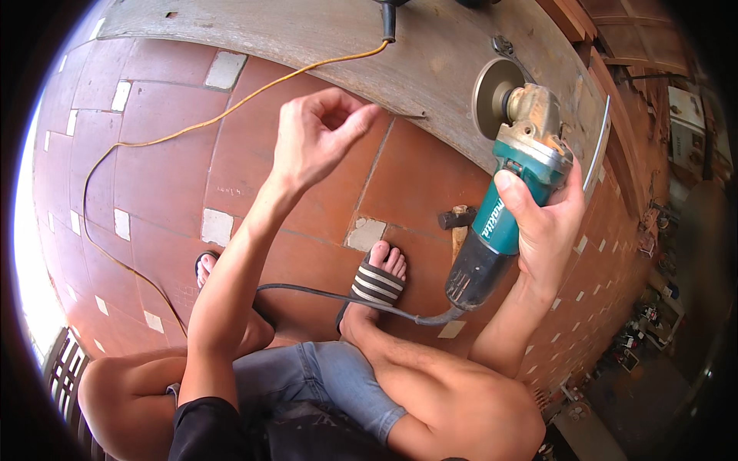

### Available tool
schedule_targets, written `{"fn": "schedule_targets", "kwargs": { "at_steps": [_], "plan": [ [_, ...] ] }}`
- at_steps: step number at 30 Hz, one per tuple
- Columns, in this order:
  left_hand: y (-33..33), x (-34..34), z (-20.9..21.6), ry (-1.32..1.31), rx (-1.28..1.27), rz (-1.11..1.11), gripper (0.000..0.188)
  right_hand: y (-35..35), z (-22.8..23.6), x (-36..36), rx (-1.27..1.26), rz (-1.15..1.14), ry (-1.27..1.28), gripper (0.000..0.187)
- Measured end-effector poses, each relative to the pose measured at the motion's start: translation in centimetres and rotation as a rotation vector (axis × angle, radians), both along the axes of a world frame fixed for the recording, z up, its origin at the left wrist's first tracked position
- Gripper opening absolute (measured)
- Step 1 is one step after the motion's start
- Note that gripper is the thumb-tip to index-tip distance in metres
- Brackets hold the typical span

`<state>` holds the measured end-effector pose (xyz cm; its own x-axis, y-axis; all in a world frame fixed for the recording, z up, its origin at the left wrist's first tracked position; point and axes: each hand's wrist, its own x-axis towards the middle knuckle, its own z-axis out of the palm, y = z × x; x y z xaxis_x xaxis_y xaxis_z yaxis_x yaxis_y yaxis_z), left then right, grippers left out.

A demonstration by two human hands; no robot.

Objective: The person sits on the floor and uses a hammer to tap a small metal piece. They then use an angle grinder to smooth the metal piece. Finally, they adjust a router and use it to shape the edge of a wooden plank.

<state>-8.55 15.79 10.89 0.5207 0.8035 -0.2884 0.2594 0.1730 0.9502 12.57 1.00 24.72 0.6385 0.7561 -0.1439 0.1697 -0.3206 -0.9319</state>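
Observation:
My right hand [542, 223] is wrapped round the teal and black body of an angle grinder [503, 207], its thumb lying along the casing. The grinder's round disc [492, 98] faces left, above a long weathered wooden board [438, 69]. To the left, my left hand [317, 138] is closed in a pinch by the board's near edge. A thin dark metal piece [411, 116] sticks out to the right from its fingertips; its other end is hidden. A black power cord [338, 298] runs from the grinder's tail across my foot.
A hammer [458, 221] lies on the red tiled floor [169, 169] beside the grinder. A metal wrench [503, 48] rests on the board behind the disc. A yellow cord [231, 111] curves over the tiles to a black connector [389, 23]. Wooden beams [615, 146] stand right.

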Motion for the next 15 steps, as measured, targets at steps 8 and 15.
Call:
{"fn": "schedule_targets", "kwargs": {
  "at_steps": [8, 15],
  "plan": [
    [-6.3, -2.1, 9.7, -0.677, -0.498, -0.162, 0.065, 7.3, 2.1, -7.9, 0.263, 0.384, 0.301, 0.072],
    [-0.1, -26.1, 24.2, 0.243, -0.175, 0.263, 0.054, 11.6, 4.3, -10.3, 0.221, 1.043, 0.284, 0.09]
  ]
}}
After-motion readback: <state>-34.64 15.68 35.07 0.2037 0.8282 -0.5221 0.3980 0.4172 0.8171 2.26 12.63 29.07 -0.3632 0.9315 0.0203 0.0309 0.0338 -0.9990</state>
